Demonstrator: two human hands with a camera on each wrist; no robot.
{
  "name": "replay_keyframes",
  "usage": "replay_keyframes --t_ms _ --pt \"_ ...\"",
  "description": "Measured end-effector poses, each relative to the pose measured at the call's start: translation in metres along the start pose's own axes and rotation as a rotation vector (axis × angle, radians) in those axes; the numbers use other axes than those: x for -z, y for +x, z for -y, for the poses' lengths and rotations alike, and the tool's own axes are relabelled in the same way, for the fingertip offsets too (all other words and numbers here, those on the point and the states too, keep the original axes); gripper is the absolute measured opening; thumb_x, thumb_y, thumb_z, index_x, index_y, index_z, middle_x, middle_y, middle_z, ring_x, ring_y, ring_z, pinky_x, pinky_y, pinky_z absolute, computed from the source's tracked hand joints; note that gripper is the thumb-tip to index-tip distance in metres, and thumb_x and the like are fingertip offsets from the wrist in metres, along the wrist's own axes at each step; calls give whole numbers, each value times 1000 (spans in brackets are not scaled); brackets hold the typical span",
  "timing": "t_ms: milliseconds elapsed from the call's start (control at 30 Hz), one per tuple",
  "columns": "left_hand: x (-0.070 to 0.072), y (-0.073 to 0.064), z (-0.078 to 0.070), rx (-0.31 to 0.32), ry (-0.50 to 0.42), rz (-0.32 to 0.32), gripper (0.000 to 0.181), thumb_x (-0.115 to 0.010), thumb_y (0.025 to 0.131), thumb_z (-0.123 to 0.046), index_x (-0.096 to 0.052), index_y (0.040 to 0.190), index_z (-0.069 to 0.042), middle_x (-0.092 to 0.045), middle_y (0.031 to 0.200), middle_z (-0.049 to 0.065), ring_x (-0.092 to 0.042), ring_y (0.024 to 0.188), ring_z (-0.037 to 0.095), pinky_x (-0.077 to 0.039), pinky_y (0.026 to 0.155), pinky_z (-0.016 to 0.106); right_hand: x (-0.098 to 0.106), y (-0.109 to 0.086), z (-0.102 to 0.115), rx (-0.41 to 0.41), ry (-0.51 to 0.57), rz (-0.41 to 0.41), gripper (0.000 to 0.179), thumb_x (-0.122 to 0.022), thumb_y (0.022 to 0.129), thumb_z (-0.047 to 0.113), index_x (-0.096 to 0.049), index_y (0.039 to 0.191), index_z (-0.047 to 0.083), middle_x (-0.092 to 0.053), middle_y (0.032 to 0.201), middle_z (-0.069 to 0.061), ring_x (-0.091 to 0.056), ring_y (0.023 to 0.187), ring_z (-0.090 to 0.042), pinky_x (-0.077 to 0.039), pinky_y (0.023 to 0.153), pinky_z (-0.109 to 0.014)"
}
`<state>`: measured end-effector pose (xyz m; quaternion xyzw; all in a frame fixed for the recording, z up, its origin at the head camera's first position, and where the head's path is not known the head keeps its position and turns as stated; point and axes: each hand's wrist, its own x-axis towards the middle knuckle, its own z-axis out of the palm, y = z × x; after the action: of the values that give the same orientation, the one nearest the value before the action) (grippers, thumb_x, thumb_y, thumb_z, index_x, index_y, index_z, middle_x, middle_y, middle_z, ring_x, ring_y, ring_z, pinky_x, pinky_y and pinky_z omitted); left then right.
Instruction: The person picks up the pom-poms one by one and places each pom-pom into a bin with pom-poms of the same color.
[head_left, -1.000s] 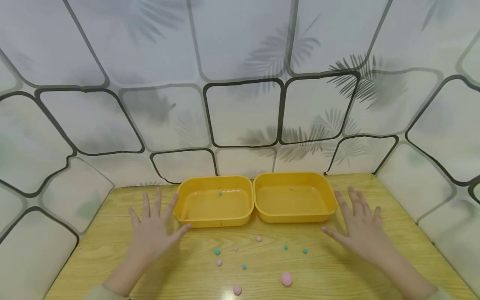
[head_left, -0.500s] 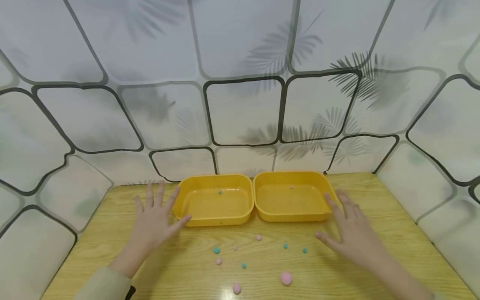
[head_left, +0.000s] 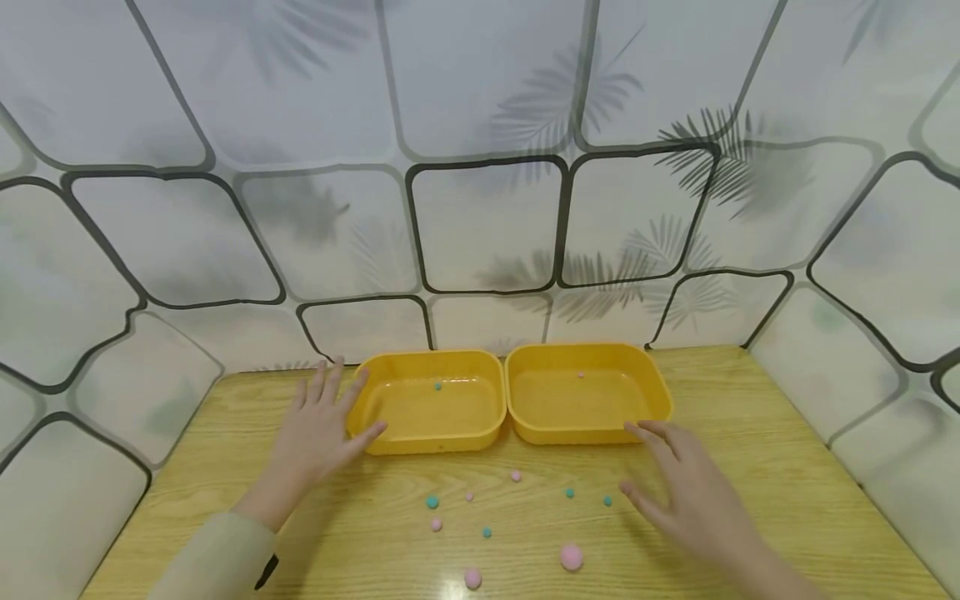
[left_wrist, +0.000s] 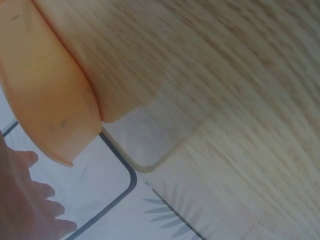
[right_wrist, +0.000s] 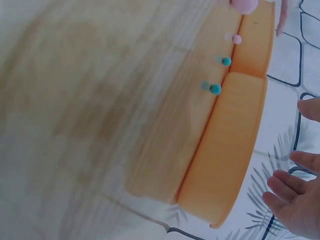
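Two yellow trays stand side by side at the back of the table. The left tray (head_left: pixel 427 444) has a teal bead (head_left: pixel 438 387) in it; the right tray (head_left: pixel 592 436) has a small pink bead (head_left: pixel 581 375). My left hand (head_left: pixel 318 433) hovers at the left tray's outer side with fingers spread, holding nothing. My right hand (head_left: pixel 686 492) is near the front right corner of the right tray, fingers loosely bent and thumb apart, also holding nothing. Whether its fingertips touch the rim I cannot tell. Several pink and teal beads lie in front, including a large pink bead (head_left: pixel 572 557).
The wooden table (head_left: pixel 360 550) meets a patterned cloth wall (head_left: pixel 487 225) behind the trays and at both sides. A teal bead (head_left: pixel 607 501) lies left of my right hand. Another pink bead (head_left: pixel 472 578) is close to the front of the view.
My right hand has moved left and nearer, from beside the right tray to its front corner. My left hand has shifted slightly right. Trays and beads stay put.
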<state>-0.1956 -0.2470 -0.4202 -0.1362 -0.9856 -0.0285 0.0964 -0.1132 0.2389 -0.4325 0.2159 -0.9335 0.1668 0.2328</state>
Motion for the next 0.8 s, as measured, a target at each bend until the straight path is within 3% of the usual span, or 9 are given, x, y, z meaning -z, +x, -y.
replay_keyframes --t_ms 200,533,800 --pt "-7 3 0 -39 -1 7 86 -55 101 -64 -34 167 -12 -22 173 30 -19 161 52 -22 129 70 -8 -6 4 -18 19 31 62 -93 80 22 -66 135 10 -65 128 -5 -64 117 -28 -60 92 -54" --pt "-17 5 3 -79 -36 4 84 -58 102 -58 -37 166 -7 -23 172 31 -21 161 51 -23 130 66 -18 -7 3 -156 107 171 48 -90 85 23 -72 129 15 -69 119 3 -66 104 -15 -62 86 -40" --pt "-19 6 4 -84 -61 31 83 -57 104 -56 -35 165 -4 -24 172 30 -25 161 49 -29 129 63 -36 -11 -7 -120 284 124 40 -91 83 14 -74 119 9 -72 112 2 -68 94 -11 -63 82 -27"
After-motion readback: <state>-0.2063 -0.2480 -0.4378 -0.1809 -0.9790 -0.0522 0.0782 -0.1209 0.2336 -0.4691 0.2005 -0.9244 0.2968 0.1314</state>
